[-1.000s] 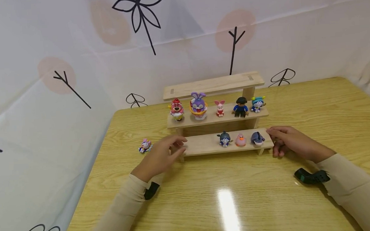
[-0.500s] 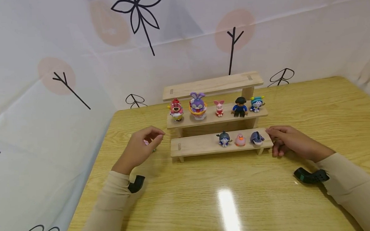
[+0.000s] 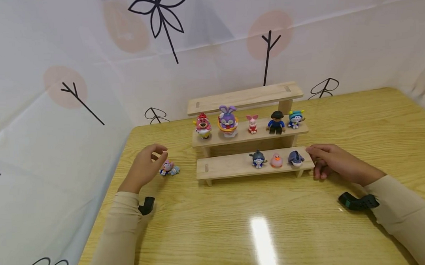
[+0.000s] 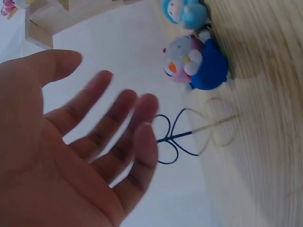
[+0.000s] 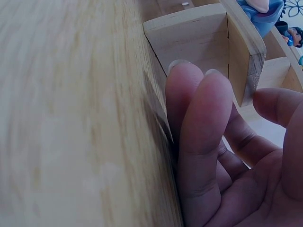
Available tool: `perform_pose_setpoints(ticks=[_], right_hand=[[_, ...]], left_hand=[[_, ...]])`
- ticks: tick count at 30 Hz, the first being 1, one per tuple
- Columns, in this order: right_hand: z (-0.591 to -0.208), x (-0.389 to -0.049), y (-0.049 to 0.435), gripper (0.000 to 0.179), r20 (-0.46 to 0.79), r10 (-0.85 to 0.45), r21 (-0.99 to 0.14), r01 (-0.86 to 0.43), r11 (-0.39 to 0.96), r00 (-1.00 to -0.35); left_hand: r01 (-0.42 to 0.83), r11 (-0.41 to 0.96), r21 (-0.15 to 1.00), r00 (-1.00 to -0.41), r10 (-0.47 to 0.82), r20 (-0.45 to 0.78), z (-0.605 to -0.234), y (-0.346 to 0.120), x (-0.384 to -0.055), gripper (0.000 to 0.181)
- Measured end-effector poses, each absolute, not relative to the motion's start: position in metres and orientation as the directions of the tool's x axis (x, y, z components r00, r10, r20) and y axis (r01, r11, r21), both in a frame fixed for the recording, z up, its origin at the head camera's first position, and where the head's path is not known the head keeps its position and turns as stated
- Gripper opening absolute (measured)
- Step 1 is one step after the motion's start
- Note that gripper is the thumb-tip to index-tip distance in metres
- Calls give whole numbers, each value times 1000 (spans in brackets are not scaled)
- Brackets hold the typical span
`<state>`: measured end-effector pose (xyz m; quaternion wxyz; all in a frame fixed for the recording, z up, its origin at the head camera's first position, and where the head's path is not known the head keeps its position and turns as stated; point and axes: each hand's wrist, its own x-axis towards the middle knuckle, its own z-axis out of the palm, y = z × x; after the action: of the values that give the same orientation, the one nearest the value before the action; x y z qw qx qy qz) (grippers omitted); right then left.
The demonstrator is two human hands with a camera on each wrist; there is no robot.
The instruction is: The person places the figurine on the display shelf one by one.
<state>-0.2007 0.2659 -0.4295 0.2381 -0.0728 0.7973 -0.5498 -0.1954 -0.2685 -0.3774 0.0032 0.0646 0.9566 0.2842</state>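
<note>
My left hand (image 3: 142,167) hovers at the left with nothing in it, fingers spread and slightly bent in the left wrist view. Just beside it on the table are two small figurines: one with a pink-and-white head and blue body (image 4: 210,66), and a light-blue one (image 4: 191,14). A three-step wooden display shelf (image 3: 232,167) stands at the centre. At the right end of its lowest step, my right hand (image 3: 333,161) touches the board's end with one digit. In the right wrist view other fingers (image 5: 206,123) curl loosely near the shelf's leg, close to the tabletop.
The lowest step bears a dark-hatted figurine (image 3: 258,160), a pink duck (image 3: 276,161) and a grey-blue figurine (image 3: 296,159). Several toys, including a purple rabbit (image 3: 227,120), line the middle step. A patterned cloth (image 3: 212,49) hangs behind the table.
My left hand has moved left from the shelf's lowest step to beside the two loose figurines, which show again. The right hand stays at the shelf's end.
</note>
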Motion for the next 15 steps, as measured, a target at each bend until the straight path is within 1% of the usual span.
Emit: perform_pose_setpoints(ticks=[3,8,11,15], right_hand=[[-429,-201,266,48,-297,-386,-912,140,386,-873],[-430,-202,266,49,-295,-388,-912,136,388,-873],[-430,-202,267,50,-294,-387,-911,134,389,-874],[-431,-202,267,50,-291,-386,-912,132,387,-876]], left_hand=[[70,857,511,-993,109,-47,-380,-274,-196,44],[33,876,482,-977,131,-171,-387,-280,-198,57],[28,881,471,-970,138,-201,-391,-282,-199,59],[29,886,464,-967,143,-212,-395,-283,-201,57]])
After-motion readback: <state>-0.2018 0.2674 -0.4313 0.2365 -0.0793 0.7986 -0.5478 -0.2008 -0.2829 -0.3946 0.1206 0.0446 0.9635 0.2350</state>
